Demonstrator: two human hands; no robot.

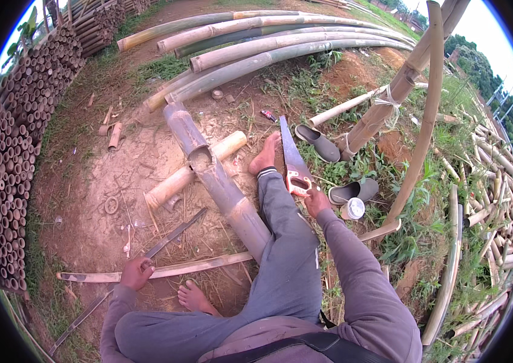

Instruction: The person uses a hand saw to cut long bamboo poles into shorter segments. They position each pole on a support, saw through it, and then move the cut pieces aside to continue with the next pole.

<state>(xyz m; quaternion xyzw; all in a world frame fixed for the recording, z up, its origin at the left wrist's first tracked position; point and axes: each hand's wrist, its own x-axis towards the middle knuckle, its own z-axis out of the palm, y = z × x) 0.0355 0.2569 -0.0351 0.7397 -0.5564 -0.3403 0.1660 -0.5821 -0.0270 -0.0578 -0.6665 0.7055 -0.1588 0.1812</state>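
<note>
Split bamboo strip point(166, 268) lies flat on bare earth just in front of the seated person, running left to right past a bare foot point(195, 298); the left hand point(136, 272) is closed around it near its left part. A thin dark slat point(124, 272) crosses under or beside the strip at an angle, toward the lower left. Right hand point(317, 199) rests at the red-and-white handle of a handsaw point(293, 160), fingers curled on the grip; the blade lies on the ground pointing away from the person, beside the outstretched right leg and its bare foot point(265, 156). Just right of that hand, a white-lidded small container point(353, 209) and one dark slip-on shoe point(353, 191); the second shoe point(318, 143) sits farther out in the grass. Between the legs a thick grey-green bamboo culm point(217, 181) runs away from the person, with a notch cut open in its upper side; it rests across a short pale bamboo log point(195, 170). Small offcuts point(114, 134) scattered on the dirt to the left. Right side: leaning bamboo poles lashed with pale cord point(388, 100), and a spread of thin split pieces point(489, 212) in grass. Far: long curved bamboo culms point(281, 42) laid side by side. Left edge: a wall of stacked bamboo ends point(11, 151).
</note>
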